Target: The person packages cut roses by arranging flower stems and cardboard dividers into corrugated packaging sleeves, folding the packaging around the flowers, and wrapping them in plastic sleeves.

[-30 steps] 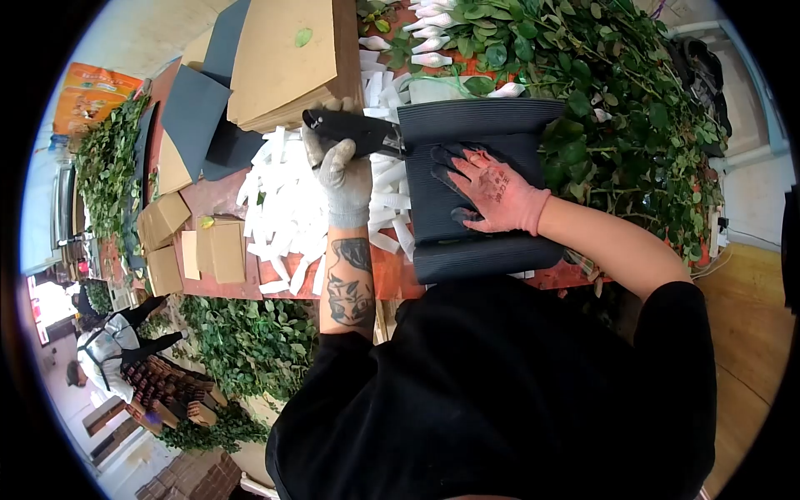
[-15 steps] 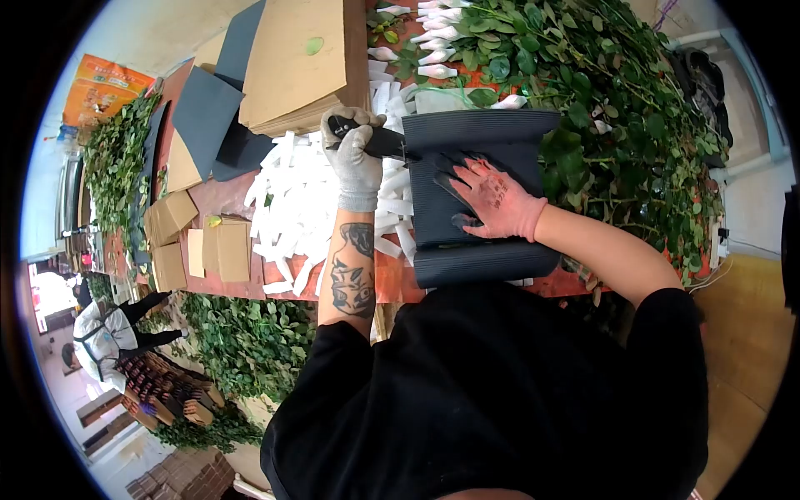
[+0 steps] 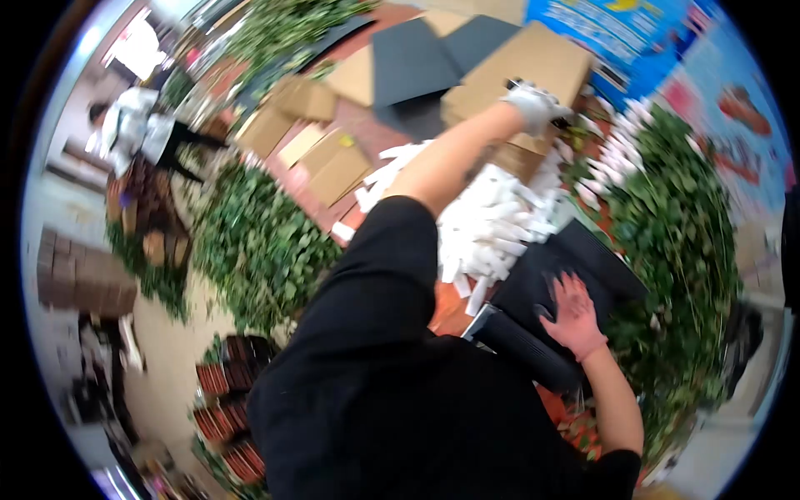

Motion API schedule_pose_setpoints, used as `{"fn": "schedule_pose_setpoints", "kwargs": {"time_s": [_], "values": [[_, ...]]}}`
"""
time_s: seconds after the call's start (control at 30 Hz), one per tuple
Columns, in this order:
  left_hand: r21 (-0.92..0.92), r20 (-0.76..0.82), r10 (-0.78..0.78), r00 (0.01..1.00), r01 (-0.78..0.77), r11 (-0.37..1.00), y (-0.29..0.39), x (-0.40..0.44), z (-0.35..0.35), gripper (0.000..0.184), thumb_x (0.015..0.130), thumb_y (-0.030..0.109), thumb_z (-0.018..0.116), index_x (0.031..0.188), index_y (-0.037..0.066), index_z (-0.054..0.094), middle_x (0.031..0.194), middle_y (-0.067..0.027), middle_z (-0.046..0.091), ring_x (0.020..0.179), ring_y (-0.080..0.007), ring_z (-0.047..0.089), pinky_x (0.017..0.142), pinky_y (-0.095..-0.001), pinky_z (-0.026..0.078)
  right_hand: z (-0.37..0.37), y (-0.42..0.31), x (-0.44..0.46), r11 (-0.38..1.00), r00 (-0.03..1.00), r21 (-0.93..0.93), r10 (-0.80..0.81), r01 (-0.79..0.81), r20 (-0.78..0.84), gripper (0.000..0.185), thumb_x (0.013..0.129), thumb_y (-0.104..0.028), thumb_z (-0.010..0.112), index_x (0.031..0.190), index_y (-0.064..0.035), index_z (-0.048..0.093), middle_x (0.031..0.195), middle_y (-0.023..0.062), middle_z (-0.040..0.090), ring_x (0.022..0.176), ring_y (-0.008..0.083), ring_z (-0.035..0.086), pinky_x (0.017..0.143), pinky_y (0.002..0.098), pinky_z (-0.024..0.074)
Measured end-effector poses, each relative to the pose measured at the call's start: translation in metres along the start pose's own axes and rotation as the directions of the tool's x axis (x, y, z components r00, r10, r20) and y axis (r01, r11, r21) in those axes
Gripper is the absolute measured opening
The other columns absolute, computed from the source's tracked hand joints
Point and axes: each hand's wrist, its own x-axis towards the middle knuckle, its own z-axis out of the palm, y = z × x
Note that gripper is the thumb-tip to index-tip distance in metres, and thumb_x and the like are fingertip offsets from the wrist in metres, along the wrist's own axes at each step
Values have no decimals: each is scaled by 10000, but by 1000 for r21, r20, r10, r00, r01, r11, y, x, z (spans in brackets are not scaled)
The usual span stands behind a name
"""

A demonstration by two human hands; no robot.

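My right hand point(image 3: 575, 318), in a pink glove with dark smudges, lies flat with fingers spread on a black corrugated sheet point(image 3: 521, 293). The sheet's near edge curls up into a roll. My left hand point(image 3: 533, 107), in a whitish glove, reaches far forward over the stack of brown cardboard point(image 3: 492, 87). Its fingers are wrapped round a black hand tool, apparently a stapler point(image 3: 560, 115), partly hidden by the glove and blurred. White foam-like sleeves point(image 3: 492, 221) lie heaped between the two hands.
Roses in white sleeves point(image 3: 612, 162) and leafy stems point(image 3: 679, 225) cover the table's right side. Dark sheets point(image 3: 410, 62) and small cardboard pieces point(image 3: 333, 167) lie to the left. Leafy bundles point(image 3: 250, 242) stand beside the table; a person point(image 3: 137, 125) is at far left.
My left hand has swung forward and away from the black sheet, carrying the black tool over the cardboard stack. My right hand stays on the sheet. The whole view has turned.
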Motion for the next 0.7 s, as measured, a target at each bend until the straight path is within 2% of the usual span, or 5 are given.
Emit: {"fn": "schedule_pose_setpoints", "kwargs": {"time_s": [0.13, 0.2, 0.33, 0.4, 0.7], "values": [[-412, -478, -230, 848, 15, 911, -34, -56, 11, 451, 702, 178, 603, 1152, 149, 596, 1054, -122, 624, 1003, -301, 585, 856, -371, 475, -12, -2, 7, 1000, 986, -13, 25, -24, 166, 715, 737, -363, 652, 1320, -34, 400, 1324, 232, 420, 1274, 389, 346, 1086, 432, 255], [-256, -586, -329, 740, 216, 942, -71, -123, 18, 288, 741, 211, 604, 1022, 170, 647, 900, -62, 654, 852, -258, 635, 725, -356, 513, -10, -3, 6, 999, 992, 6, 44, -45, 115, 728, 723, -346, 669, 1318, -25, 398, 1325, 237, 417, 1277, 395, 342, 1086, 437, 254], [-128, -346, -719, 603, 728, 673, -124, -293, 74, 455, 700, 295, 684, 1115, 132, 591, 1032, -121, 609, 1010, -283, 577, 840, -395, 468, 3, -2, 6, 999, 993, -5, 49, -49, 103, 746, 719, -353, 669, 1298, 32, 398, 1353, 243, 385, 1288, 403, 318, 1100, 441, 230], [97, -67, -914, 400, 914, 393, -108, -348, 79, 562, 674, 351, 717, 1159, 117, 558, 1110, -113, 581, 1049, -293, 557, 887, -415, 442, 6, -2, 4, 998, 993, -27, 58, -55, 105, 743, 714, -346, 673, 1292, 36, 407, 1358, 247, 377, 1292, 405, 311, 1102, 443, 227], [-160, -372, -830, 416, 852, 499, -102, -412, 141, 475, 637, 257, 767, 1060, 111, 607, 1133, -113, 575, 1046, -291, 554, 885, -414, 443, 7, 7, 5, 997, 992, -46, 73, -68, 108, 739, 685, -287, 708, 1284, 38, 423, 1373, 258, 354, 1295, 414, 303, 1104, 440, 229]]}}
